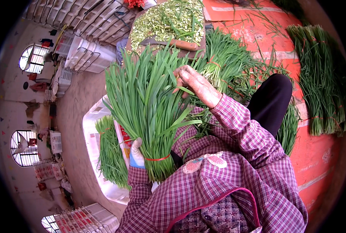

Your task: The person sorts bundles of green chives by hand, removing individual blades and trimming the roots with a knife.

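Observation:
A large bunch of green garlic chives (145, 105), tied near its base with a red rubber band (157, 159), stands upright in front of me. My left hand (136, 152), in a white and blue glove, is closed around its lower left side; the bunch hides most of those fingers. Bare and bent at the wrist, my right hand (196, 83) is at the upper right side of the bunch. Its curled fingers pinch at chive leaves, and a loose leaf lies by the fingertips. Several loose leaves rest on my lap below it.
A knife (180, 44) with a wooden handle lies on a board of chopped stems (165, 21). Another tied chive bunch (219, 58) is beside it. At left, a white crate (93, 155) holds chives. More bunches (316, 81) lie on the orange sheet (312, 155) at right.

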`<state>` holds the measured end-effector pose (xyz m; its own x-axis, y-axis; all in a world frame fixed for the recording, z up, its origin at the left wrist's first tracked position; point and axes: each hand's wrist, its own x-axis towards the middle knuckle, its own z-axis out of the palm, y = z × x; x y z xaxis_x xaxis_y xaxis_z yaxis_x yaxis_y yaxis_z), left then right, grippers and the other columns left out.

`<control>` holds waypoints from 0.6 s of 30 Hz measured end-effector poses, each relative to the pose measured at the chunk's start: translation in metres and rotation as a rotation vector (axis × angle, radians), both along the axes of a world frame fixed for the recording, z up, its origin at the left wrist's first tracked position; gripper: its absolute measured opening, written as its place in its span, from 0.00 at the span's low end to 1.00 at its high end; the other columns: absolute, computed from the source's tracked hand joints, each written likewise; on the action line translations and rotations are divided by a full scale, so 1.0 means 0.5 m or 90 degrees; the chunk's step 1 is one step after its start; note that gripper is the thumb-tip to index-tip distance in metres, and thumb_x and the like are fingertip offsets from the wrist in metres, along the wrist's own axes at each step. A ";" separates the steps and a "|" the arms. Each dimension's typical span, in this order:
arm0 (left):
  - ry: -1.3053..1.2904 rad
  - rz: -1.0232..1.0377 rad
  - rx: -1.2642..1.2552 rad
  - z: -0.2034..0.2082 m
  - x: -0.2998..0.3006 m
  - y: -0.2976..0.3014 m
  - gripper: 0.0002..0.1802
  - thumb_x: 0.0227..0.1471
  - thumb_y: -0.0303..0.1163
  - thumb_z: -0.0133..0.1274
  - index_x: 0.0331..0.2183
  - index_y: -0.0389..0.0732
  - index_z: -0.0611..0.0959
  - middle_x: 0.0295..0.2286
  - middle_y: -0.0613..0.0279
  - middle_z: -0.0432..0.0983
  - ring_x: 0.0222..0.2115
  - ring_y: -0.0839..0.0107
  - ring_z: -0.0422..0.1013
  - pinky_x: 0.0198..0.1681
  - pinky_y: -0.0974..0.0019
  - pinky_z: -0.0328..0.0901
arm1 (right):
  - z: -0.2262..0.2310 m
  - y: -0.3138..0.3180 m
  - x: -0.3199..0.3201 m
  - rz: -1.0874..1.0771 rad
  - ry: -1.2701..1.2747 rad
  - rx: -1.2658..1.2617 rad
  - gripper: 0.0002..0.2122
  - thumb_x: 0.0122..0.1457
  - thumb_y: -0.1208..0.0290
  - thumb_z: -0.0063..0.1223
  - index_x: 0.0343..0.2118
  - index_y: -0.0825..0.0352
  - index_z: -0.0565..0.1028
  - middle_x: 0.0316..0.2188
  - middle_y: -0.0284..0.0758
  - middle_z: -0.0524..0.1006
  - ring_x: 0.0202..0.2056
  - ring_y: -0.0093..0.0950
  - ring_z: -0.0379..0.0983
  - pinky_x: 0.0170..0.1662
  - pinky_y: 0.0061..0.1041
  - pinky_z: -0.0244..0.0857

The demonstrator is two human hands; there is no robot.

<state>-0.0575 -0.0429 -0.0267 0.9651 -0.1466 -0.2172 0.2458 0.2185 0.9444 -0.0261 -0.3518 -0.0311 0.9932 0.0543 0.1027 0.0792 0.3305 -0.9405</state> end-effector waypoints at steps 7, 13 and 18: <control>0.028 0.001 -0.027 0.006 -0.008 -0.008 0.36 0.42 0.36 0.65 0.53 0.37 0.71 0.46 0.52 0.74 0.43 0.55 0.74 0.46 0.48 0.73 | 0.015 0.008 -0.004 -0.001 -0.029 -0.055 0.26 0.61 0.47 0.47 0.51 0.67 0.69 0.36 0.29 0.72 0.38 0.17 0.66 0.43 0.19 0.61; 0.100 -0.039 -0.100 -0.011 0.004 0.016 0.35 0.42 0.34 0.65 0.52 0.37 0.72 0.46 0.51 0.74 0.44 0.54 0.74 0.46 0.46 0.72 | 0.014 -0.013 -0.001 0.081 -0.024 -0.079 0.29 0.62 0.42 0.40 0.48 0.68 0.72 0.35 0.30 0.75 0.38 0.18 0.68 0.41 0.20 0.63; 0.109 -0.048 -0.136 0.001 -0.002 0.003 0.35 0.43 0.33 0.65 0.53 0.37 0.71 0.47 0.51 0.74 0.44 0.54 0.73 0.47 0.46 0.72 | 0.006 -0.012 0.002 0.106 0.004 0.005 0.33 0.59 0.38 0.43 0.50 0.68 0.72 0.36 0.28 0.75 0.37 0.18 0.68 0.40 0.21 0.63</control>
<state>-0.0585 -0.0415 -0.0264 0.9015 -0.2770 -0.3326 0.4209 0.3823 0.8226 -0.0252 -0.3576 -0.0282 0.9712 0.2171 0.0982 0.0177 0.3453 -0.9383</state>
